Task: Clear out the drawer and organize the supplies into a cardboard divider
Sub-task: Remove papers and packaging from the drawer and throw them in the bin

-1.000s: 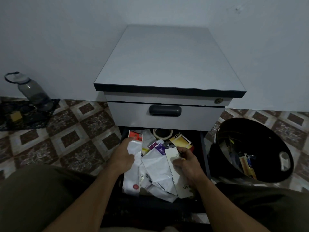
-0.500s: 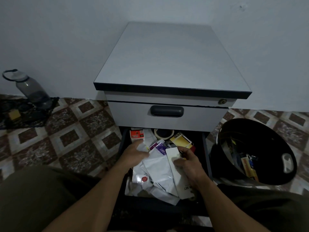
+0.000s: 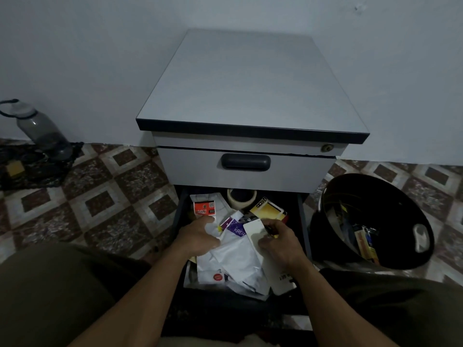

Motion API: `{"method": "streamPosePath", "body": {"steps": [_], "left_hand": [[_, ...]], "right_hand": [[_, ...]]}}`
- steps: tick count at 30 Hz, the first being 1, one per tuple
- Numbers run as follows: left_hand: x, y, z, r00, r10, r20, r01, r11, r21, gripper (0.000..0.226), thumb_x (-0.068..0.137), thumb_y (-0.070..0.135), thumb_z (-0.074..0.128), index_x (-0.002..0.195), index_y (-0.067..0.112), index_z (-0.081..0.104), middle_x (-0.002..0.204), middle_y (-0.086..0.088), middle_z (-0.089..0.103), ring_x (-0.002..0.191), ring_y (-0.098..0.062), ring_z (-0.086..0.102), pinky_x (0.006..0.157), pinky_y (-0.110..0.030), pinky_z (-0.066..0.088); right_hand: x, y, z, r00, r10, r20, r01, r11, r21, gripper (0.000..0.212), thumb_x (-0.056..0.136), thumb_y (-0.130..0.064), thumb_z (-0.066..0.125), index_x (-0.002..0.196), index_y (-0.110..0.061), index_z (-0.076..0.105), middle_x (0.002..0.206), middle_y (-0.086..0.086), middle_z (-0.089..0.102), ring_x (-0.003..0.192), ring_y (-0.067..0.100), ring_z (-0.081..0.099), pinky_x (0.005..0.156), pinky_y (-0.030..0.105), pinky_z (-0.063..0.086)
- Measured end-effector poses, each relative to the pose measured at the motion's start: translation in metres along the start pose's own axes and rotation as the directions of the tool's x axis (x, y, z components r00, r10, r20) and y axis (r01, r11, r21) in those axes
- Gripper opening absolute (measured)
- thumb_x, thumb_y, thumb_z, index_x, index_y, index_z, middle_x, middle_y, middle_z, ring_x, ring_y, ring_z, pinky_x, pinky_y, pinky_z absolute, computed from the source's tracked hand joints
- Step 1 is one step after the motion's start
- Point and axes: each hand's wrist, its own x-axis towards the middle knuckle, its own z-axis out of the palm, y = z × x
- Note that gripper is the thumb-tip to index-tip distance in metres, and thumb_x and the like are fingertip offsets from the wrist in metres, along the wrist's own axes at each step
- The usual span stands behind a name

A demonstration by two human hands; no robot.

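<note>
The lower drawer (image 3: pixel 304 229) of a grey cabinet (image 3: pixel 248 86) is pulled out and full of clutter. Inside lie white plastic pouches (image 3: pixel 238 261), a purple packet (image 3: pixel 235 227), an orange-red box (image 3: pixel 204 209), a yellow card pack (image 3: pixel 269 209) and a tape roll (image 3: pixel 241 197). My left hand (image 3: pixel 199 236) presses on the white pouches and grips one of them at the drawer's left. My right hand (image 3: pixel 280 240) holds a long white card (image 3: pixel 254 231) by its upper end. No cardboard divider is in sight.
A black bin (image 3: pixel 400 201) with several discarded items stands right of the drawer. A grey water bottle (image 3: pixel 41 130) stands on a dark mat at the far left by the wall. Patterned floor tiles surround the cabinet. My knees frame the bottom of the view.
My left hand has slid right from the drawer's left side onto the white pouches. The right hand keeps hold of the white card. The view has tilted slightly.
</note>
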Motion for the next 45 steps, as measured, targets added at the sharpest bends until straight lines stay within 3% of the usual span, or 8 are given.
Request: {"method": "streamPosePath", "body": {"steps": [9, 17, 21, 26, 30, 35, 40, 45], "left_hand": [[-0.015, -0.002, -0.005, 0.995, -0.016, 0.098, 0.013, 0.999, 0.031, 0.078, 0.081, 0.017, 0.072, 0.149, 0.031, 0.037, 0.148, 0.0, 0.041, 0.129, -0.019, 0.045, 0.104, -0.027, 0.042], [-0.02, -0.008, 0.001, 0.997, -0.006, 0.075, 0.013, 0.995, -0.098, 0.063, 0.081, 0.003, 0.065, 0.137, 0.027, 0.053, 0.13, -0.002, 0.053, 0.11, -0.017, 0.056, 0.08, -0.023, 0.051], [-0.021, -0.011, 0.003, 0.998, 0.016, 0.062, -0.011, 0.997, -0.07, 0.063, 0.079, 0.003, 0.066, 0.135, 0.029, 0.054, 0.135, -0.001, 0.043, 0.115, -0.016, 0.05, 0.088, -0.025, 0.048], [-0.025, -0.012, 0.006, 0.996, 0.011, 0.084, 0.0, 0.991, -0.13, 0.053, 0.085, 0.002, 0.063, 0.128, 0.032, 0.055, 0.1, 0.005, 0.059, 0.081, -0.012, 0.061, 0.068, -0.022, 0.051], [-0.024, -0.009, -0.002, 0.997, 0.014, 0.078, -0.006, 0.994, -0.105, 0.054, 0.083, 0.006, 0.067, 0.128, 0.033, 0.057, 0.104, 0.011, 0.057, 0.089, -0.007, 0.06, 0.071, -0.018, 0.051], [-0.023, -0.005, -0.001, 0.998, 0.046, 0.037, -0.044, 0.998, -0.044, 0.059, 0.063, 0.027, 0.067, 0.118, 0.048, 0.061, 0.124, 0.005, 0.06, 0.113, -0.018, 0.058, 0.1, -0.034, 0.05], [-0.026, 0.002, -0.008, 0.998, 0.037, 0.045, -0.024, 0.968, -0.248, 0.05, 0.077, -0.003, 0.068, 0.117, 0.028, 0.065, 0.108, 0.003, 0.067, 0.093, -0.009, 0.063, 0.071, -0.019, 0.05], [-0.025, -0.004, -0.007, 0.987, -0.03, 0.156, 0.074, 0.955, -0.286, 0.056, 0.077, 0.001, 0.068, 0.125, 0.029, 0.061, 0.116, -0.003, 0.065, 0.104, -0.018, 0.063, 0.084, -0.029, 0.054]], "right_hand": [[-0.009, -0.003, -0.001, 0.997, -0.015, 0.079, 0.016, 1.0, -0.004, 0.042, 0.081, 0.003, 0.064, 0.113, -0.023, 0.062, 0.095, -0.014, 0.063, 0.082, 0.001, 0.058, 0.055, 0.001, 0.041], [-0.011, -0.001, 0.004, 0.995, 0.055, 0.087, -0.071, 0.979, 0.191, 0.037, 0.081, 0.003, 0.069, 0.112, -0.016, 0.067, 0.105, 0.003, 0.068, 0.077, 0.01, 0.064, 0.055, 0.012, 0.049], [-0.008, 0.0, 0.009, 0.991, 0.085, 0.107, -0.112, 0.952, 0.285, 0.04, 0.078, 0.005, 0.071, 0.111, -0.016, 0.068, 0.106, 0.008, 0.069, 0.078, 0.015, 0.065, 0.062, 0.02, 0.053], [-0.01, 0.0, 0.013, 0.975, 0.117, 0.19, -0.171, 0.94, 0.295, 0.048, 0.078, 0.013, 0.067, 0.115, -0.016, 0.063, 0.102, 0.007, 0.068, 0.078, 0.015, 0.063, 0.06, 0.019, 0.053], [-0.008, 0.0, 0.016, 0.98, 0.115, 0.162, -0.163, 0.93, 0.33, 0.048, 0.076, 0.01, 0.07, 0.114, -0.021, 0.066, 0.107, 0.006, 0.07, 0.085, 0.019, 0.066, 0.067, 0.024, 0.055], [-0.006, 0.004, 0.018, 0.981, 0.148, 0.128, -0.189, 0.888, 0.42, 0.047, 0.074, 0.011, 0.07, 0.114, -0.016, 0.069, 0.106, 0.012, 0.072, 0.084, 0.023, 0.068, 0.075, 0.033, 0.056], [-0.001, 0.006, 0.018, 0.982, 0.153, 0.113, -0.188, 0.875, 0.447, 0.047, 0.073, 0.009, 0.072, 0.112, -0.017, 0.07, 0.106, 0.013, 0.073, 0.089, 0.028, 0.07, 0.084, 0.041, 0.057], [-0.003, 0.006, 0.018, 0.978, 0.153, 0.14, -0.198, 0.89, 0.411, 0.051, 0.068, 0.006, 0.074, 0.11, -0.022, 0.071, 0.108, 0.011, 0.073, 0.097, 0.033, 0.069, 0.089, 0.046, 0.057]]}}
